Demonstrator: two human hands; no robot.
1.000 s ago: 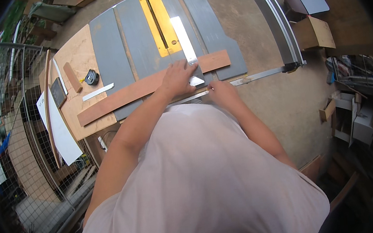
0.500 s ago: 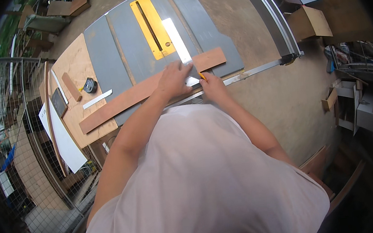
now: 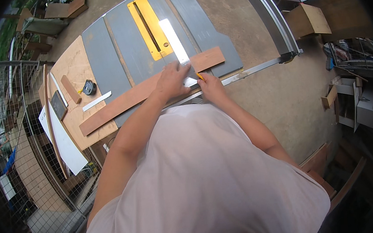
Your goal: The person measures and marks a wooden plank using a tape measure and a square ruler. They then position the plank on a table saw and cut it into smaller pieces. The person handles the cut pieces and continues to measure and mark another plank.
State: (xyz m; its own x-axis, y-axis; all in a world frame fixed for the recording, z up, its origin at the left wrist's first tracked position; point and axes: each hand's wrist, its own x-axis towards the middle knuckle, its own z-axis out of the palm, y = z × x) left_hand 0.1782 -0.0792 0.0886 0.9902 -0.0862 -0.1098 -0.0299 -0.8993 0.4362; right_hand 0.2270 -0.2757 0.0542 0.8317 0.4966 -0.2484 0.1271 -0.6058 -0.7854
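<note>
A long reddish-brown wooden board point(image 3: 122, 105) lies slantwise across the near part of the grey saw table point(image 3: 104, 57). A silver metal square point(image 3: 173, 39) rests over the board, its blade reaching toward the yellow insert plate point(image 3: 157, 34) with its dark slot. My left hand point(image 3: 172, 81) is on the square and the board, thumb and fingers bent around the square's near end, holding it down. My right hand point(image 3: 212, 88) pinches a yellow pencil point(image 3: 200, 76), whose tip is beside the square's blade at the board; the exact contact is hidden.
On the plywood panel point(image 3: 94, 134) at left lie a tape measure point(image 3: 89, 87), a small wood block point(image 3: 71, 88) and a white strip point(image 3: 97, 101). A metal rail point(image 3: 254, 71) runs along the table's near edge. Wire fencing point(image 3: 35, 176) stands at far left, a box point(image 3: 314, 19) at right.
My right hand and the pencil have shifted slightly left, toward me. My left hand, the square and the board keep their places relative to each other.
</note>
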